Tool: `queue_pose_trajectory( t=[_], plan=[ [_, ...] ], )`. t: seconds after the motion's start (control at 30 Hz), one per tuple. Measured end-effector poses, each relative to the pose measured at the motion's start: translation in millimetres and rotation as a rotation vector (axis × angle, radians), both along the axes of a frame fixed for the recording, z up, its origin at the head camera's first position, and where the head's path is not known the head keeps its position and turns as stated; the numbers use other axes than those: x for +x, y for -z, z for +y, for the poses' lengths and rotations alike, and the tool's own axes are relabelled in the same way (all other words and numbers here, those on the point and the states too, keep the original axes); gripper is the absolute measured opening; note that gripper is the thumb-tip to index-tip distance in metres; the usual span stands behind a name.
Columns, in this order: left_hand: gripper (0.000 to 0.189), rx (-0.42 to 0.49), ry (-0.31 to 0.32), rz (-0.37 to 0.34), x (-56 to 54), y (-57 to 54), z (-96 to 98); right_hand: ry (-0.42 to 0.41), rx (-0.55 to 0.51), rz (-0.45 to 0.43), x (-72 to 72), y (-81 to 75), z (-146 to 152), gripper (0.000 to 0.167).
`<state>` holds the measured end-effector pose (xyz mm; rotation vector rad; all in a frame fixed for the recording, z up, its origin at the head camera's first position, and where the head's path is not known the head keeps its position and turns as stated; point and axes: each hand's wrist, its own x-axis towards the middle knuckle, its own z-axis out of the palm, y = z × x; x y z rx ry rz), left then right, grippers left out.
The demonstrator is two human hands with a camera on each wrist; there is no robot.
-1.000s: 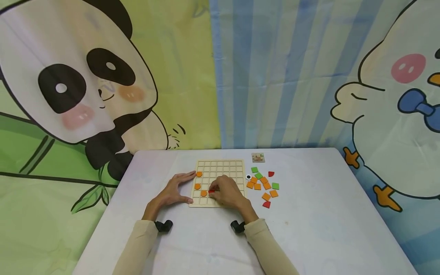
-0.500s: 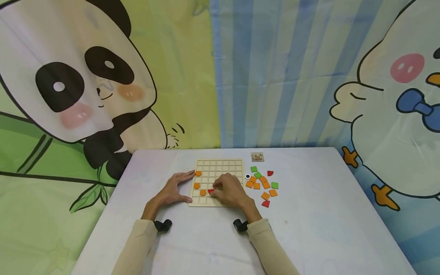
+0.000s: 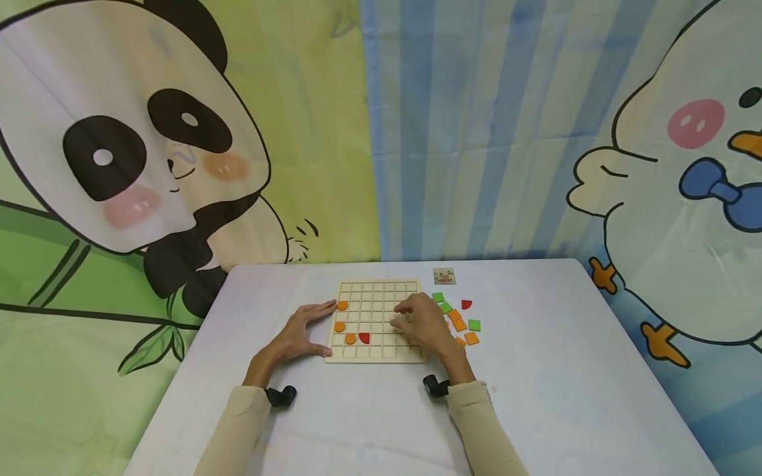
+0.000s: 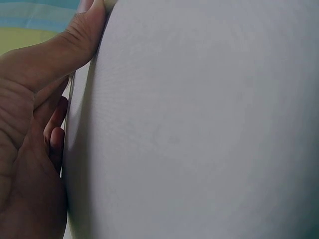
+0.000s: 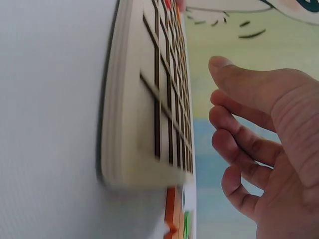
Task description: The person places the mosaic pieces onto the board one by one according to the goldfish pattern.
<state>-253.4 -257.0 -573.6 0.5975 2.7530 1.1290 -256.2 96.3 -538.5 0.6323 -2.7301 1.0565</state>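
Note:
A pale wooden grid board [image 3: 381,297] lies on the white table. My left hand [image 3: 297,332] is spread at its left edge, thumb at the near corner and fingertips further up. In the left wrist view the thumb [image 4: 82,40] reaches the board's corner. Three orange discs [image 3: 339,326] sit in cells on the left, and a red quarter-round piece [image 3: 364,338] lies right of the nearest disc. Over the board's right side hovers my right hand [image 3: 424,324], fingers loosely bent, thumb apart. The right wrist view shows nothing between its fingers [image 5: 224,117].
Right of the board lie loose orange squares [image 3: 460,324], green squares [image 3: 473,325] and a red quarter-round piece [image 3: 466,304], some hidden behind my right hand. A small patterned card [image 3: 444,276] lies near the back edge. A printed curtain [image 3: 452,132] hangs behind the table.
My right hand has let go of the red quarter-round piece, which stays on the board, and has moved right toward the loose tiles. The left hand keeps its place at the board's edge.

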Motion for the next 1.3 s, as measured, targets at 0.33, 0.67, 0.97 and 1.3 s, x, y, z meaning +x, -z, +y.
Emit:
queue_pose_trajectory(
  t=[0.33, 0.67, 0.97, 1.3],
  plan=[
    [0.114, 0.0, -0.002, 0.003, 1.0, -1.1, 0.5, 0.139, -0.01, -0.002, -9.5, 7.2, 35, 0.031],
    [0.114, -0.009, -0.004, -0.006, -0.2, 1.3, -1.3, 0.228, 0.053, -0.065, -15.2, 12.5, 50, 0.031],
    [0.113, -0.008, -0.016, -0.023, 0.0, -0.2, 0.0, 0.232, 0.098, -0.121, -21.2, 7.1, 50, 0.028],
    [0.114, 0.001, -0.011, -0.017, 0.3, -0.9, 0.6, 0.258, 0.177, -0.111, -24.3, -0.3, 49, 0.022]
  ],
)
